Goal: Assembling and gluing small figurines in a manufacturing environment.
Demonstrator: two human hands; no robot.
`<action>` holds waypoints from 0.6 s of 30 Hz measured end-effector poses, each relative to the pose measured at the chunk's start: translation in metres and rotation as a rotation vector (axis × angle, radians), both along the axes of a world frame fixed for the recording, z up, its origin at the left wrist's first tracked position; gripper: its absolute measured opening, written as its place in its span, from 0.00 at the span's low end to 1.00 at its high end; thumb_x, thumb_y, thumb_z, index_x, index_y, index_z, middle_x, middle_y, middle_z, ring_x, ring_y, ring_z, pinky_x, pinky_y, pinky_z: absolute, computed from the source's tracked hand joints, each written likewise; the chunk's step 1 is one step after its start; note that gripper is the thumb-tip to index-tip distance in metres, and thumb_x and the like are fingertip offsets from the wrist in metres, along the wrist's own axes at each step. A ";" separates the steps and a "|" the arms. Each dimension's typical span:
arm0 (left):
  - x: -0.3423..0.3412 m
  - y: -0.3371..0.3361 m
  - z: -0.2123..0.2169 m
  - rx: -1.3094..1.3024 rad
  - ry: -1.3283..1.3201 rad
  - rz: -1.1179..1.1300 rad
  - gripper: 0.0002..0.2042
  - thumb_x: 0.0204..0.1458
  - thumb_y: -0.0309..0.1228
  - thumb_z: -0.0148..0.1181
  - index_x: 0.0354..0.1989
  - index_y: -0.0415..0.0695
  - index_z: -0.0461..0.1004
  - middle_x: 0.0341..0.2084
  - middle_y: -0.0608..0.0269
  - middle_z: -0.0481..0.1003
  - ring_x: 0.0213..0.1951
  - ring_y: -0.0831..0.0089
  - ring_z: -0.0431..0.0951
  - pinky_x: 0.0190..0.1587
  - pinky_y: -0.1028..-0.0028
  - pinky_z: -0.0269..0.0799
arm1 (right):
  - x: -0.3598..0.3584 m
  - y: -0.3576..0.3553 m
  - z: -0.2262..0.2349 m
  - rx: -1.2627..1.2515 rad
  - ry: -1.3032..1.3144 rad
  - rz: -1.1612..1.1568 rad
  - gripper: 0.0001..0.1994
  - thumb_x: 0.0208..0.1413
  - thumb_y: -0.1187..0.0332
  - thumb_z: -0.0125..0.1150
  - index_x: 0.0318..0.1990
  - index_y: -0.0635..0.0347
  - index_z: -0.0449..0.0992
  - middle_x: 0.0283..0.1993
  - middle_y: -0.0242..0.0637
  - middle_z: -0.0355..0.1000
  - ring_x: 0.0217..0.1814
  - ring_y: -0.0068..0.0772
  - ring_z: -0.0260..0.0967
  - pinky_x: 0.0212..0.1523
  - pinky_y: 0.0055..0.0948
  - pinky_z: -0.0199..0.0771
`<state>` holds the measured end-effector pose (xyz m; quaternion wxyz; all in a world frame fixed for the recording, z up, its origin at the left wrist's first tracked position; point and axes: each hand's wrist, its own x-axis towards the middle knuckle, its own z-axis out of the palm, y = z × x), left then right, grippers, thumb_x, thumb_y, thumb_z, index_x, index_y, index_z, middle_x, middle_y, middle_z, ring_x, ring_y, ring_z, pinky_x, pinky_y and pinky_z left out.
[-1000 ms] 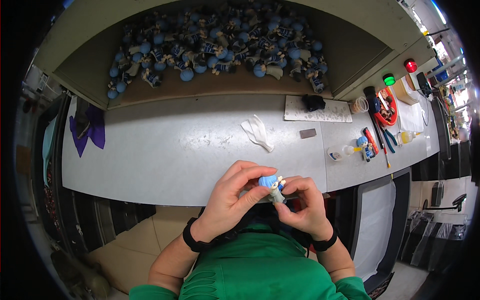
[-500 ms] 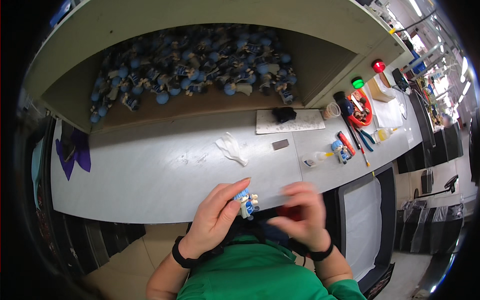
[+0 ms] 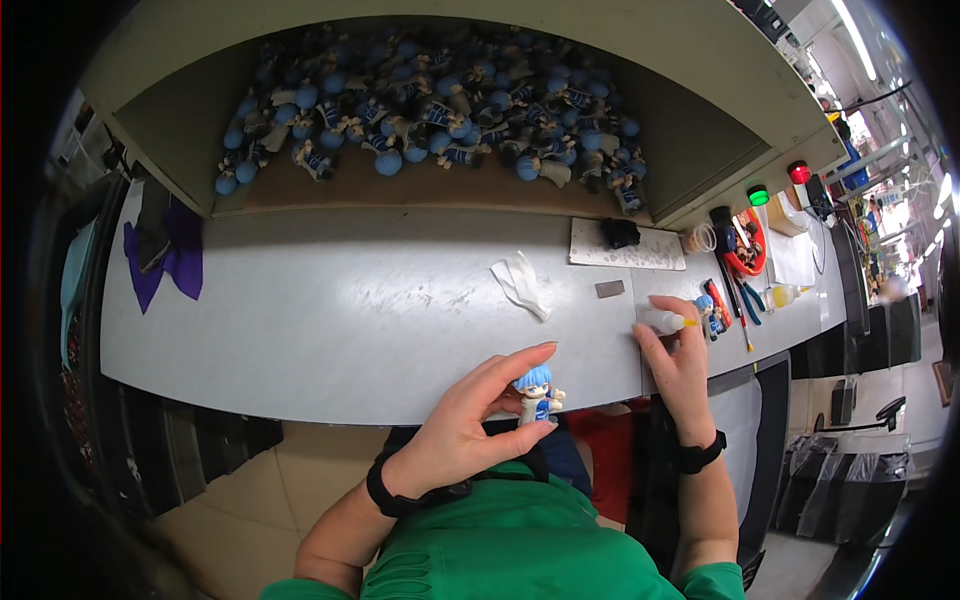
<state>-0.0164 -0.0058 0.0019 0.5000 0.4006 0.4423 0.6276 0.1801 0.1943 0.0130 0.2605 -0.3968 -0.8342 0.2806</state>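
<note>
My left hand (image 3: pixel 470 420) holds a small figurine (image 3: pixel 537 392) with blue hair and a white and blue outfit, pinched between thumb and fingers just past the near edge of the grey worktable (image 3: pixel 340 310). My right hand (image 3: pixel 678 362) reaches out to the right over the table and touches a small white bottle with a yellow tip (image 3: pixel 663 319). Whether its fingers close around the bottle is unclear. Both wrists wear a black band.
A recessed shelf at the back holds a heap of several similar blue-haired figurines (image 3: pixel 430 115). On the table lie a crumpled white cloth (image 3: pixel 520 283), a white mat with a black object (image 3: pixel 622 240), a purple cloth (image 3: pixel 165 255), and tools beside a red tray (image 3: pixel 745 245).
My right hand left the figurine and swung right to the white bottle. My left hand keeps the figurine, now held alone near the table's edge.
</note>
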 end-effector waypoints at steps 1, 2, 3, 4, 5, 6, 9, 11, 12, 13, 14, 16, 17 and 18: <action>-0.001 0.000 0.000 0.003 -0.019 -0.019 0.32 0.52 0.24 0.63 0.66 0.46 0.59 0.50 0.59 0.66 0.50 0.72 0.72 0.56 0.71 0.71 | -0.001 0.001 -0.001 0.011 0.005 0.043 0.16 0.50 0.71 0.66 0.47 0.63 0.73 0.47 0.38 0.71 0.47 0.35 0.67 0.47 0.29 0.66; -0.001 0.000 0.000 0.004 -0.025 -0.019 0.32 0.52 0.24 0.63 0.66 0.46 0.59 0.50 0.59 0.66 0.50 0.72 0.72 0.56 0.71 0.71 | -0.002 -0.001 0.003 0.012 0.000 0.044 0.16 0.50 0.71 0.66 0.47 0.63 0.73 0.47 0.38 0.71 0.47 0.35 0.67 0.47 0.29 0.66; -0.002 -0.001 0.001 -0.006 -0.015 -0.032 0.32 0.51 0.24 0.64 0.66 0.46 0.59 0.49 0.59 0.67 0.49 0.73 0.72 0.55 0.72 0.72 | -0.004 -0.004 0.009 -0.066 0.053 0.038 0.14 0.49 0.73 0.66 0.44 0.63 0.74 0.45 0.38 0.72 0.46 0.37 0.69 0.47 0.30 0.67; -0.003 -0.001 0.001 -0.018 -0.006 -0.047 0.33 0.51 0.25 0.64 0.66 0.46 0.60 0.48 0.60 0.67 0.48 0.73 0.72 0.54 0.72 0.72 | -0.005 -0.007 0.017 -0.143 0.106 0.030 0.13 0.48 0.75 0.66 0.42 0.63 0.75 0.43 0.39 0.74 0.44 0.38 0.70 0.47 0.31 0.68; -0.004 0.000 0.001 -0.020 -0.011 -0.044 0.33 0.51 0.25 0.64 0.66 0.46 0.60 0.48 0.60 0.67 0.48 0.73 0.72 0.54 0.72 0.72 | -0.003 -0.008 0.024 -0.146 0.100 0.033 0.13 0.48 0.75 0.66 0.42 0.63 0.75 0.43 0.39 0.74 0.44 0.38 0.70 0.47 0.31 0.68; -0.006 0.000 0.002 -0.021 0.005 -0.064 0.33 0.51 0.25 0.65 0.66 0.46 0.60 0.48 0.60 0.67 0.47 0.74 0.73 0.53 0.73 0.73 | 0.001 -0.009 0.034 0.000 0.074 0.142 0.14 0.46 0.76 0.67 0.43 0.63 0.75 0.42 0.39 0.74 0.43 0.39 0.71 0.46 0.31 0.69; -0.007 0.001 0.003 -0.025 0.030 -0.090 0.33 0.50 0.26 0.66 0.66 0.46 0.60 0.47 0.60 0.68 0.46 0.74 0.73 0.52 0.74 0.73 | 0.009 -0.019 0.066 0.196 0.031 0.303 0.16 0.40 0.77 0.71 0.40 0.62 0.76 0.37 0.39 0.74 0.38 0.36 0.73 0.43 0.29 0.71; -0.007 0.001 0.003 -0.028 0.040 -0.097 0.33 0.50 0.26 0.66 0.66 0.46 0.60 0.47 0.61 0.68 0.45 0.74 0.73 0.51 0.74 0.73 | 0.013 -0.027 0.081 0.196 -0.017 0.367 0.15 0.37 0.74 0.74 0.36 0.62 0.77 0.34 0.38 0.74 0.35 0.34 0.73 0.38 0.28 0.71; -0.008 0.002 0.003 -0.029 0.050 -0.103 0.33 0.50 0.27 0.66 0.66 0.46 0.61 0.46 0.61 0.68 0.45 0.74 0.72 0.51 0.75 0.73 | 0.016 -0.027 0.085 0.215 -0.023 0.372 0.18 0.33 0.66 0.79 0.33 0.60 0.78 0.31 0.35 0.74 0.33 0.32 0.71 0.34 0.27 0.70; -0.008 0.003 0.004 -0.029 0.061 -0.108 0.33 0.50 0.27 0.66 0.66 0.46 0.61 0.46 0.61 0.68 0.45 0.74 0.72 0.51 0.75 0.73 | 0.016 -0.029 0.090 0.214 -0.026 0.370 0.18 0.33 0.66 0.79 0.33 0.60 0.78 0.31 0.35 0.74 0.33 0.32 0.71 0.34 0.27 0.70; -0.009 0.004 0.006 -0.029 0.058 -0.110 0.33 0.50 0.27 0.66 0.66 0.46 0.61 0.46 0.61 0.68 0.45 0.74 0.72 0.51 0.75 0.73 | 0.016 -0.030 0.095 0.211 -0.032 0.426 0.19 0.32 0.63 0.79 0.33 0.59 0.79 0.30 0.33 0.74 0.31 0.30 0.70 0.33 0.26 0.69; -0.010 0.004 0.009 -0.092 0.086 -0.136 0.35 0.46 0.24 0.70 0.65 0.46 0.63 0.53 0.61 0.67 0.51 0.73 0.72 0.53 0.74 0.73 | 0.014 -0.031 0.097 0.231 -0.047 0.506 0.23 0.27 0.53 0.79 0.32 0.56 0.79 0.28 0.29 0.73 0.27 0.28 0.66 0.29 0.27 0.65; -0.010 0.004 0.010 -0.093 0.085 -0.137 0.35 0.46 0.24 0.70 0.65 0.46 0.63 0.53 0.61 0.67 0.51 0.73 0.72 0.53 0.74 0.73 | 0.012 -0.030 0.099 0.230 -0.047 0.506 0.23 0.27 0.53 0.79 0.32 0.56 0.79 0.28 0.29 0.73 0.27 0.28 0.66 0.29 0.27 0.65; -0.010 0.004 0.011 -0.098 0.113 -0.139 0.35 0.46 0.25 0.70 0.65 0.46 0.63 0.53 0.61 0.67 0.51 0.73 0.71 0.53 0.75 0.73 | 0.008 -0.029 0.101 0.261 -0.080 0.565 0.23 0.28 0.52 0.78 0.32 0.55 0.79 0.27 0.29 0.72 0.27 0.29 0.66 0.28 0.27 0.63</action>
